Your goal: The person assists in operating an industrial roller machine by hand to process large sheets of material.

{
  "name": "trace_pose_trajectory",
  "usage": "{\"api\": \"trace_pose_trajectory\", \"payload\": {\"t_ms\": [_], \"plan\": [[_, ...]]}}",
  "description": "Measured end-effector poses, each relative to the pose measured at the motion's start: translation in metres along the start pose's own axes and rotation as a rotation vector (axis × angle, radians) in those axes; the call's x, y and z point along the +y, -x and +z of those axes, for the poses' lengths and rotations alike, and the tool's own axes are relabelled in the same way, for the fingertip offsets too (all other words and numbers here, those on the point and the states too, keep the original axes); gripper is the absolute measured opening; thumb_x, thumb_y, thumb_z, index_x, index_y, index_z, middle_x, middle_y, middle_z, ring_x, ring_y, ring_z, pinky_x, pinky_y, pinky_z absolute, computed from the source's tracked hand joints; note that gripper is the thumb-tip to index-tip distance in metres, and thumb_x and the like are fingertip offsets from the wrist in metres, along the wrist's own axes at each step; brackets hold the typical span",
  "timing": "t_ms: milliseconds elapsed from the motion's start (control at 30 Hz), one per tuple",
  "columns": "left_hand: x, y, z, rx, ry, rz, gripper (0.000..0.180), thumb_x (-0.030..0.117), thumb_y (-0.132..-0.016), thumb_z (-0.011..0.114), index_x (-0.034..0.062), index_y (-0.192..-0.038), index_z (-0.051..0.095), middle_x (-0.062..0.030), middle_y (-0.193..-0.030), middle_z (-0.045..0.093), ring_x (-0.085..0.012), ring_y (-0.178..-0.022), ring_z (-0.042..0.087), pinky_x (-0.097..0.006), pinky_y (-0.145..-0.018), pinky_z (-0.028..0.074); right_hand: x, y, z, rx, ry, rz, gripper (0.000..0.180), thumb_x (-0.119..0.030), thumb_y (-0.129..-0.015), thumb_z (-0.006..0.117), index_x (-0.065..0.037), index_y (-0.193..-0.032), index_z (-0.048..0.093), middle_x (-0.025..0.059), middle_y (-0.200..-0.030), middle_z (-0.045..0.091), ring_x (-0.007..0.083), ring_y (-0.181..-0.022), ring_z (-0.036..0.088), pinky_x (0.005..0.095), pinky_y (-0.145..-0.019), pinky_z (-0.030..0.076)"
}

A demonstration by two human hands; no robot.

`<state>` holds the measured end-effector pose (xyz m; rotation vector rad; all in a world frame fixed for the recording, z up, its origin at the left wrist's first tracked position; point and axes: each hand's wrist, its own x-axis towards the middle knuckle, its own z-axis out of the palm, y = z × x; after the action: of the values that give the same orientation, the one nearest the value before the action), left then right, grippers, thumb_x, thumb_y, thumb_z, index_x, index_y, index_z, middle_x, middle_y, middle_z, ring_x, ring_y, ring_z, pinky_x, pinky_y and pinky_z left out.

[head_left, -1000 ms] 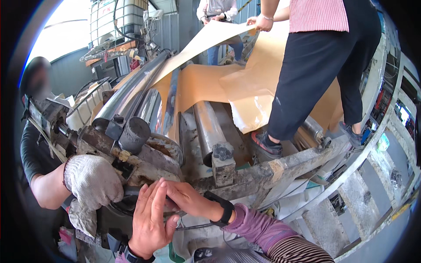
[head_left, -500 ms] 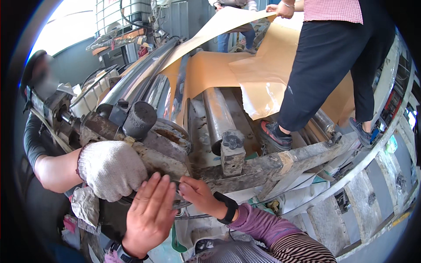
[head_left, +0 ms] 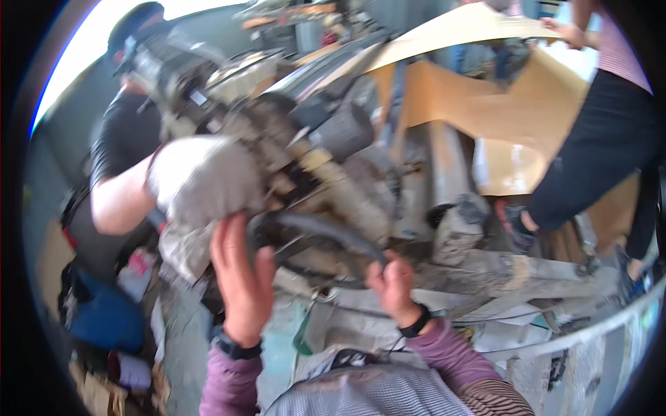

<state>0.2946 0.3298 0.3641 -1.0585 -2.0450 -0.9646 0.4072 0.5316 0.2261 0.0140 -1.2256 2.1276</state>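
One broad tan sheet point(head_left: 479, 97) is spread across the upper right, its far edge raised where it is held by a person in dark trousers point(head_left: 596, 152). At the upper left, a co-worker in a dark short-sleeved top point(head_left: 121, 128) is partly hidden by machine parts. Below the sheet, a grimy metal beam point(head_left: 485, 274) is set along the near side of the machine, and a pale roller point(head_left: 447, 163) is seen between beam and sheet. Left of that roller, a stubby dark grey cylinder point(head_left: 343, 132) is mounted at a tilt. A dark curved rim point(head_left: 312, 220) is positioned in front of the machine, between the wearer's two hands. Its left end is met by the co-worker's gloved hand point(head_left: 208, 180); whether it is gripped there cannot be told through the blur. Just below the glove, the left hand point(head_left: 243, 277) is held upright, its fingers straight and released, the thumb set apart; contact with the rim cannot be told. By the right hand point(head_left: 394, 284), the rim's right end is grasped in curled fingers. A black band point(head_left: 416, 320) is worn on the right wrist.
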Motion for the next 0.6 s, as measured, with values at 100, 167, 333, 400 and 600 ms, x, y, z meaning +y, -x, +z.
{"api": "trace_pose_trajectory", "payload": {"t_ms": [100,167,333,400,600], "plan": [[-0.033,0.006,-0.004,0.054,0.274,-0.299,0.035,0.010,-0.096,0.050,-0.0039,-0.129,0.048,-0.0179,-0.124,0.055,-0.0282,-0.118,0.051,-0.036,-0.102,0.036,0.020,0.005,0.017,-0.038,-0.008,0.044,0.025,-0.032,-0.098,0.053,-0.008,-0.091,0.051,0.0002,-0.073,0.050,0.0054,-0.058,0.041,0.0209,-0.057,0.039],[-0.043,0.007,0.001,-0.001,0.386,-0.289,0.036,0.015,-0.099,0.047,-0.0035,-0.130,0.047,-0.0167,-0.123,0.055,-0.0267,-0.117,0.051,-0.034,-0.102,0.036,0.020,0.005,0.012,-0.148,-0.007,0.051,0.030,-0.035,-0.099,0.051,-0.006,-0.090,0.052,-0.0015,-0.072,0.048,0.0049,-0.056,0.038,0.0216,-0.054,0.035],[-0.021,-0.008,0.022,-0.109,0.444,-0.088,0.038,0.023,-0.101,0.043,-0.0021,-0.130,0.048,-0.0162,-0.125,0.053,-0.0280,-0.117,0.050,-0.035,-0.102,0.035,-0.004,0.009,0.001,-0.223,0.069,0.005,0.044,-0.048,-0.101,0.041,-0.006,-0.095,0.054,-0.0011,-0.071,0.048,0.0092,-0.065,0.047,0.0230,-0.062,0.038],[-0.022,-0.009,0.018,-0.124,0.401,-0.094,0.036,0.022,-0.100,0.044,-0.0007,-0.129,0.049,-0.0163,-0.123,0.054,-0.0287,-0.115,0.051,-0.035,-0.101,0.036,-0.014,0.009,0.010,-0.191,0.148,0.015,0.046,-0.048,-0.102,0.039,-0.005,-0.101,0.056,0.0009,-0.080,0.053,0.0112,-0.074,0.052,0.0232,-0.071,0.041],[-0.017,-0.012,0.013,-0.117,0.390,-0.095,0.034,0.022,-0.100,0.046,-0.0005,-0.126,0.051,-0.0168,-0.122,0.054,-0.0307,-0.113,0.051,-0.036,-0.100,0.038,-0.100,-0.038,0.072,-0.288,0.823,-0.369,0.022,-0.020,-0.098,0.055,-0.002,-0.110,0.057,0.0089,-0.097,0.060,0.0195,-0.085,0.062,0.0312,-0.077,0.048]]}}
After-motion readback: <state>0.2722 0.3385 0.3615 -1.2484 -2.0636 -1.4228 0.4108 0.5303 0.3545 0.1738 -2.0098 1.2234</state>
